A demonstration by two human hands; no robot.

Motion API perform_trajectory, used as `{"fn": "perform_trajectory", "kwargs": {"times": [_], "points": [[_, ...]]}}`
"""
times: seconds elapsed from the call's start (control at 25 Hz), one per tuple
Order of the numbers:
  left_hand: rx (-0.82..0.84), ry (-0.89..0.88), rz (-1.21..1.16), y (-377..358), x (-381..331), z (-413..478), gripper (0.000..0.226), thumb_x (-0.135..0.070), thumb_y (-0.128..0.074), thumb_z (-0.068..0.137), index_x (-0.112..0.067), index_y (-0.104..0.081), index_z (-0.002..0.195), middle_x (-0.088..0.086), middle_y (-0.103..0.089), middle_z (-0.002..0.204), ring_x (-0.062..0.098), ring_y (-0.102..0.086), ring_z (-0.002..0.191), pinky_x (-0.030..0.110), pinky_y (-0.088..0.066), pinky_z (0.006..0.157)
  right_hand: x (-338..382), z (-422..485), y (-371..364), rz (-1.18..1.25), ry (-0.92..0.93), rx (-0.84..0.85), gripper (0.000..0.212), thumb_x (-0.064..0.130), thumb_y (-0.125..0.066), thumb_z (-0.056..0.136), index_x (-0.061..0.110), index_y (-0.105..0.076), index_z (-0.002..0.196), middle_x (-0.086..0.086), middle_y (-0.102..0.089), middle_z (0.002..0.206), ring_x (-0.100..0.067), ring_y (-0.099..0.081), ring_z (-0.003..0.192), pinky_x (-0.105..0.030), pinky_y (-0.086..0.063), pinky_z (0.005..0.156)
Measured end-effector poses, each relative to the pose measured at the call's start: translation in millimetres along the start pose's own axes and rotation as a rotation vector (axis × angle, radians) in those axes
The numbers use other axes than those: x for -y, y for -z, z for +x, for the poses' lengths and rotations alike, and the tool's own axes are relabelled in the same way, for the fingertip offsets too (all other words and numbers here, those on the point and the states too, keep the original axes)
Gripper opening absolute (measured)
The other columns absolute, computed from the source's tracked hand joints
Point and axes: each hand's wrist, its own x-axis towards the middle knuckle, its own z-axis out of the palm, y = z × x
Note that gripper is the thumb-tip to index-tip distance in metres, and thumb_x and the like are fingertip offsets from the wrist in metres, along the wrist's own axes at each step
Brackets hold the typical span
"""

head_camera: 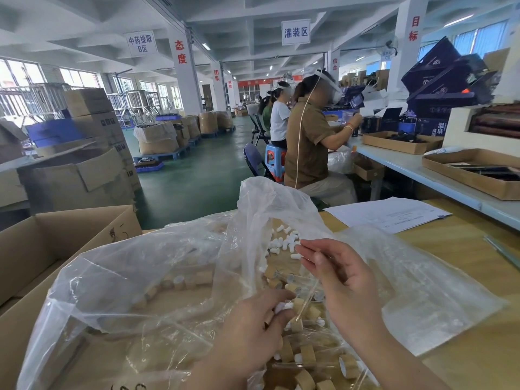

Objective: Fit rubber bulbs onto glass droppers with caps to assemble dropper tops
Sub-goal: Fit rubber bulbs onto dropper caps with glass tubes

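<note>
My left hand pinches a soft white bulb over the bag of caps. Just right, my right hand pinches a thin glass tube. It is probably light, slippery and brittle, so I'd grip it gently near the cap end.

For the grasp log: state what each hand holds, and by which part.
Left hand pinches a white rubber bulb at its side; right hand pinches a glass dropper, seemingly near its upper end.
</note>
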Motion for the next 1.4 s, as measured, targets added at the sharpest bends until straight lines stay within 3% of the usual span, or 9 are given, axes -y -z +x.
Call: {"fn": "perform_trajectory", "kwargs": {"times": [0.4,0.48,0.6,0.72,0.88,0.96,1.08,1.2,1.4], "points": [[-0.024,-0.088,0.064,1.7,-9.0,-1.4,0.013,-0.035,-0.058,0.09,-0.03,-0.064,0.101,-0.028,-0.056,0.081,-0.006,-0.053,0.082,0.006,-0.037,0.066,-4.4,-4.0,-7.3,0.11,-0.069,-0.117,0.018,-0.003,-0.05,0.093,0.008,-0.065,0.096,-0.009,-0.073,0.097,-0.023,-0.071,0.096,-0.021,-0.055,0.08],[-0.019,-0.098,0.092,1.9,-10.1,-1.8,0.008,-0.033,-0.056,0.091,-0.03,-0.062,0.095,-0.028,-0.053,0.075,-0.009,-0.051,0.077,0.007,-0.036,0.063,-5.0,-5.0,-9.1,0.152,-0.102,-0.113,0.012,0.006,-0.055,0.091,0.009,-0.064,0.1,-0.01,-0.073,0.098,-0.024,-0.071,0.096,-0.022,-0.055,0.079],[-0.059,-0.087,0.066,2.5,-8.9,-1.0,0.006,-0.028,-0.055,0.091,-0.027,-0.061,0.093,-0.025,-0.054,0.072,-0.005,-0.053,0.075,0.011,-0.039,0.061,-5.5,-6.7,-8.7,0.162,-0.204,-0.019,0.033,0.03,-0.058,0.083,0.01,-0.059,0.109,-0.011,-0.073,0.098,-0.024,-0.071,0.094,-0.025,-0.056,0.079],[-0.096,-0.102,0.074,1.5,-4.9,-0.5,0.01,-0.027,-0.055,0.09,-0.024,-0.063,0.094,-0.018,-0.057,0.077,0.004,-0.055,0.079,0.017,-0.041,0.06,-11.4,-13.2,-9.2,-0.023,-0.25,0.142,0.036,0.039,-0.048,0.087,0.01,-0.063,0.101,-0.007,-0.073,0.091,-0.02,-0.071,0.088,-0.025,-0.055,0.078],[-0.107,-0.181,0.127,-4.2,-3.2,-0.3,0.026,-0.024,-0.058,0.086,-0.027,-0.063,0.111,-0.014,-0.062,0.088,0.006,-0.056,0.08,0.006,-0.037,0.058,-9.8,-13.1,-7.0,-0.23,-0.149,0.234,0.031,0.036,-0.04,0.091,0.017,-0.063,0.097,0.005,-0.071,0.089,-0.007,-0.068,0.085,-0.013,-0.05,0.077],[-0.081,-0.103,0.098,-7.9,-1.7,-1.1,0.032,-0.032,-0.058,0.088,-0.043,-0.051,0.118,-0.019,-0.063,0.088,0.003,-0.058,0.083,0.009,-0.041,0.06,-8.5,-11.9,-4.7,-0.298,-0.082,0.244,0.027,0.035,-0.039,0.093,0.022,-0.062,0.097,0.011,-0.07,0.09,-0.002,-0.066,0.084,-0.009,-0.047,0.075],[-0.184,0.09,-0.031,-3.8,2.2,0.1,0.035,-0.035,-0.065,0.085,-0.06,-0.044,0.097,-0.031,-0.062,0.081,-0.014,-0.057,0.083,0.007,-0.044,0.064,-8.1,-10.3,-0.7,-0.525,0.002,0.295,0.021,0.042,-0.035,0.095,0.039,-0.056,0.097,0.024,-0.062,0.074,0.002,-0.059,0.065,-0.008,-0.042,0.061],[-0.291,0.078,-0.065,0.2,6.1,1.7,0.03,-0.027,-0.07,0.084,-0.053,-0.053,0.088,-0.033,-0.064,0.088,-0.013,-0.06,0.082,0.003,-0.043,0.067,-8.6,-9.6,3.9,-0.738,-0.078,0.497,0.029,0.065,-0.02,0.09,0.057,-0.047,0.083,0.021,-0.049,0.055,-0.001,-0.045,0.048,-0.017,-0.034,0.05],[-0.342,-0.104,0.019,-2.5,10.6,2.9,0.025,-0.009,-0.069,0.084,-0.03,-0.07,0.099,-0.02,-0.067,0.085,-0.006,-0.062,0.083,0.005,-0.045,0.069,-17.1,-11.2,5.0,-0.918,-0.127,0.596,0.059,0.072,-0.011,0.084,0.035,-0.057,0.084,0.009,-0.048,0.057,-0.006,-0.049,0.057,-0.025,-0.042,0.06]]}}
